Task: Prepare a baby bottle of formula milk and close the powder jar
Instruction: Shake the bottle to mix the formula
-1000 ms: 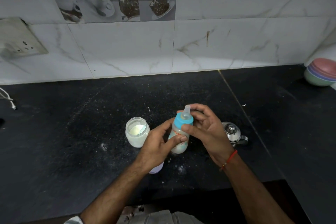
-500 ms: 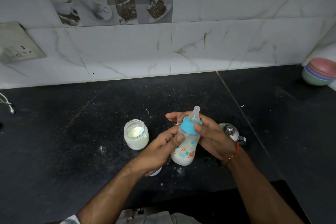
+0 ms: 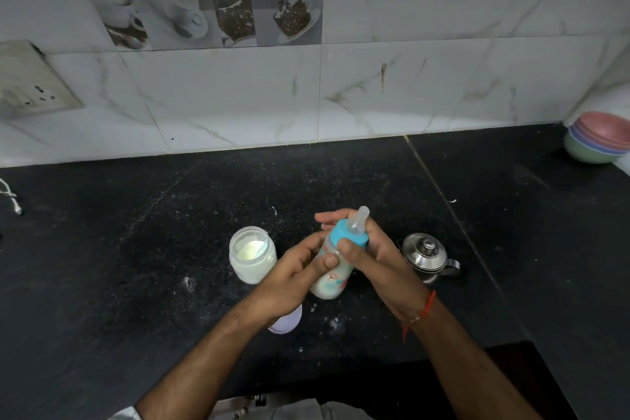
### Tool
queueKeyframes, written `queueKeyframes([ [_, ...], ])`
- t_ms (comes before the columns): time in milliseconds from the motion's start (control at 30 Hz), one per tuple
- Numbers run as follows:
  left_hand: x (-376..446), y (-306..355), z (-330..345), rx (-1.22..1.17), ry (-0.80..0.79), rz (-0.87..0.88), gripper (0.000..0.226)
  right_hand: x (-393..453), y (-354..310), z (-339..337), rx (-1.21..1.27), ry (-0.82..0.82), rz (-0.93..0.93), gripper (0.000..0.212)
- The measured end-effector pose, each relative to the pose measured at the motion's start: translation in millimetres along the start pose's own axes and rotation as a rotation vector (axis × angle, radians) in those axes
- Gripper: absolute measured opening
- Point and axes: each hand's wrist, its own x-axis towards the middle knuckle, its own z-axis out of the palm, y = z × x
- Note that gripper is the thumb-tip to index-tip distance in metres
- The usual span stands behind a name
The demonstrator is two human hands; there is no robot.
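Note:
I hold a baby bottle [image 3: 332, 280] with a blue collar and clear teat, tilted to the right above the black counter; white milk fills its lower part. My left hand [image 3: 295, 278] grips the bottle's body. My right hand [image 3: 370, 257] wraps the blue collar from the right. The open powder jar [image 3: 252, 257] stands just left of my hands, pale powder and a scoop inside. A lilac lid [image 3: 288, 322] lies on the counter, partly hidden under my left wrist.
A small steel pot with lid [image 3: 425, 256] sits right of my right hand. Stacked coloured bowls [image 3: 595, 138] rest at the far right by the wall. Spilled powder specks dot the counter [image 3: 136, 266]. A wall socket [image 3: 32, 85] is at the left.
The bottle has gone from upright to tilted right and lifted a little. My right hand has shifted around the blue collar; my left hand still holds the body.

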Motion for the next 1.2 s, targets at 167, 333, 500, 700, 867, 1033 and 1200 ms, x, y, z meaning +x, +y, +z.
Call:
queueKeyframes([
  [167,-1,-2,0,-0.127,-0.012,-0.025,0.07,-1,-6,-2,0.024,-0.052,0.072,0.041],
  [333,4,-3,-4,0.117,0.071,0.039,0.051,-5,13,21,0.04,0.265,0.018,0.038],
  [500,5,-4,0,0.208,0.293,0.112,0.054,3,11,32,0.049,0.444,0.004,0.037],
  [700,-3,11,-26,0.338,0.642,0.144,0.003,5,-38,17,0.099,0.643,-0.355,0.032],
  [867,-6,6,-30,0.457,0.58,0.14,0.012,12,-31,8,-0.34,0.62,-0.271,0.041],
  [1033,-5,1,-25,0.442,0.58,0.13,0.018,11,-37,5,-0.145,0.605,-0.281,0.036],
  [1200,-5,11,-18,0.361,0.601,0.131,0.002,14,-38,6,-0.342,0.655,-0.408,0.032],
])
